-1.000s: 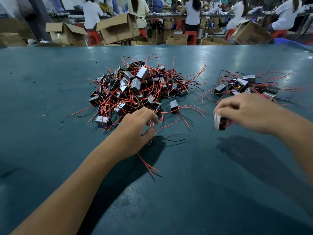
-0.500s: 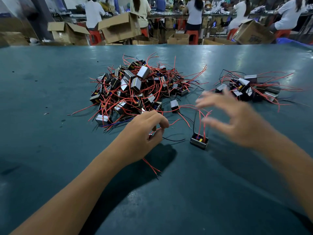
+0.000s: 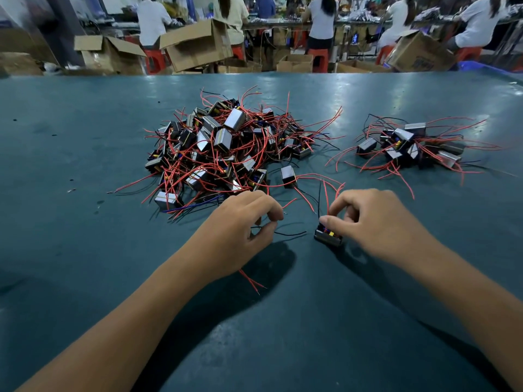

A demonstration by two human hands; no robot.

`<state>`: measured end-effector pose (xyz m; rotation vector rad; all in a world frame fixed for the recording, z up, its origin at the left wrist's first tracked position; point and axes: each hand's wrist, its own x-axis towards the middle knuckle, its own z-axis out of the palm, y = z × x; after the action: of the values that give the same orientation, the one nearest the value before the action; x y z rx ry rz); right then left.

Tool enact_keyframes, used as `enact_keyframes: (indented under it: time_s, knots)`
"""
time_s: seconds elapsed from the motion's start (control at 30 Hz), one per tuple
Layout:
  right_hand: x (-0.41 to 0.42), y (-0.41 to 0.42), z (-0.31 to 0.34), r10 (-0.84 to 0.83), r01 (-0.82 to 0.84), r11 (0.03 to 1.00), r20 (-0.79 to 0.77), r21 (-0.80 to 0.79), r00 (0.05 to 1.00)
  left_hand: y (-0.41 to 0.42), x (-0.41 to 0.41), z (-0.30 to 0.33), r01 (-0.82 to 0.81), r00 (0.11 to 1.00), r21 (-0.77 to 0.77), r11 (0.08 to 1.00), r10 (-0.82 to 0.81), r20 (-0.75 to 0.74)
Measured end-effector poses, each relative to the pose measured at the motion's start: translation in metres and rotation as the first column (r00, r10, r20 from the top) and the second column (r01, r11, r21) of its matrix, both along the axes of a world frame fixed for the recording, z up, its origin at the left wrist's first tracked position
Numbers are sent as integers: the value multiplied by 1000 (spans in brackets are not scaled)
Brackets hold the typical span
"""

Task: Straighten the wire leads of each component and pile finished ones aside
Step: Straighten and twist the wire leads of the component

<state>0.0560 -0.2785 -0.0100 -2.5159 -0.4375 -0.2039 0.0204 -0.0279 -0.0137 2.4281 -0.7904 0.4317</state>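
Observation:
A small black component [image 3: 328, 236] stands on the green table [image 3: 85, 250], its red and black leads pointing up. My right hand [image 3: 376, 222] pinches it from above with thumb and fingers. My left hand [image 3: 240, 230] is curled round another component that it mostly hides. That one's black lead [image 3: 288, 233] sticks out to the right and its red leads [image 3: 252, 281] trail below the palm. Behind my hands lies a big tangled pile [image 3: 226, 148] of components. A smaller pile [image 3: 410, 145] lies at the right.
One loose component [image 3: 288, 175] lies between the big pile and my hands. Beyond the table's far edge stand open cardboard boxes [image 3: 195, 43] and red stools, with several people seated at benches.
My right hand set its component down on the table and opened above it. It has now come back down and pinches it. My left hand stayed put, gripping its wires.

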Motion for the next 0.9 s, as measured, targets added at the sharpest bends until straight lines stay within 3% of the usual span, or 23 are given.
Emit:
enact_keyframes:
  time_s: [0.27, 0.47, 0.67, 0.9]
  knots:
    - [-3, 3, -2, 219, -219, 976, 86, -13, 972, 2, 1, -2, -31, 999, -14, 999, 31, -9]
    - [-4, 6, -1, 253, -248, 967, 128, -51, 959, 2, 3, -4, -79, 997, -52, 996, 79, 1]
    - [-1, -5, 3, 241, -241, 969, -1, 62, 970, 0, 2, -7, -37, 998, 95, 995, 42, -52]
    - [2, -14, 12, 375, -374, 927, -170, 43, 911, -6, -3, -5, -46, 996, 45, 998, 49, -71]
